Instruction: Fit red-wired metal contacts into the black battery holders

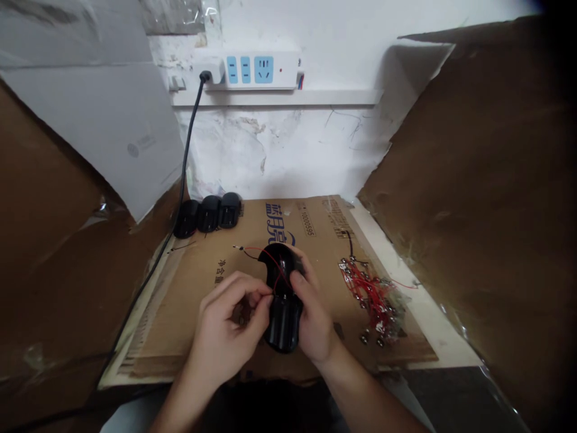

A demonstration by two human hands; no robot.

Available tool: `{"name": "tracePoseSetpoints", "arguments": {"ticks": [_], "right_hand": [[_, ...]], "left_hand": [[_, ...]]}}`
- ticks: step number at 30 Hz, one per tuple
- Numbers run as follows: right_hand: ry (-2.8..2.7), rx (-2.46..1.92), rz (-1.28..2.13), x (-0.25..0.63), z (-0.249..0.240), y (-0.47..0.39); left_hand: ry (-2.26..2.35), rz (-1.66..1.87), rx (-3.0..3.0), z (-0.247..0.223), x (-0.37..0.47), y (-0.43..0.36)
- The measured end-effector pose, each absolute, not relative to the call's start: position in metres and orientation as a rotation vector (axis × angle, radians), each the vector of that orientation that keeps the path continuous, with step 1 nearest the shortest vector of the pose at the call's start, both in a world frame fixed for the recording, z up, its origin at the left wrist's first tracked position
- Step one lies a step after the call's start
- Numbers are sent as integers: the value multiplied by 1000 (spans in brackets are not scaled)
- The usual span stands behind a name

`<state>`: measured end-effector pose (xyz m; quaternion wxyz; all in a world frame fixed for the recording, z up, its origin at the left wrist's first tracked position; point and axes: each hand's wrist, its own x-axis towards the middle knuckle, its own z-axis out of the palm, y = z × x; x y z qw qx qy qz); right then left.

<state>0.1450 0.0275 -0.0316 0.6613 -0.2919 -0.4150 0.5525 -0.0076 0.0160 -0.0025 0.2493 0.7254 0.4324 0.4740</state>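
A glossy black plastic housing (283, 328), rounded at both ends with a waist in the middle, is held up over the cardboard. My right hand (313, 307) grips it along its right side, thumb on the front near the waist. Thin red wire (278, 264) runs across the upper part, and a loose end with a dark lead sticks out to the left. At the left edge of the waist, my left hand (241, 310) pinches a red wire between thumb and fingertips. The exact tip of that wire is hidden by the fingers.
Several similar black housings (208, 213) stand at the back left. A pile of red wires with small metal parts (376, 300) lies on the right of the cardboard sheet (189, 300). A black cable (187, 144) hangs from the power strip (256, 71). Cardboard walls (469, 180) flank both sides.
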Motion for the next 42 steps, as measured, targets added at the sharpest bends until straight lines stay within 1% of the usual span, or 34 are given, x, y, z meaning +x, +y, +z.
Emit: {"name": "tracePoseSetpoints", "arguments": {"ticks": [6,19,29,38,42], "right_hand": [[-967,-675,1272,146,-30,27],[-1012,-707,1264,145,-33,25],[-1023,-728,1280,143,-36,25],[-1085,-783,1275,145,-38,26],[-1083,-781,1298,146,-37,27]], "left_hand": [[1171,1155,2171,1,-14,17],[1159,1118,2369,2,-16,12],[1177,1036,2266,7,-18,15],[1185,959,2289,5,-21,18],[1175,983,2237,4,-21,19]]}}
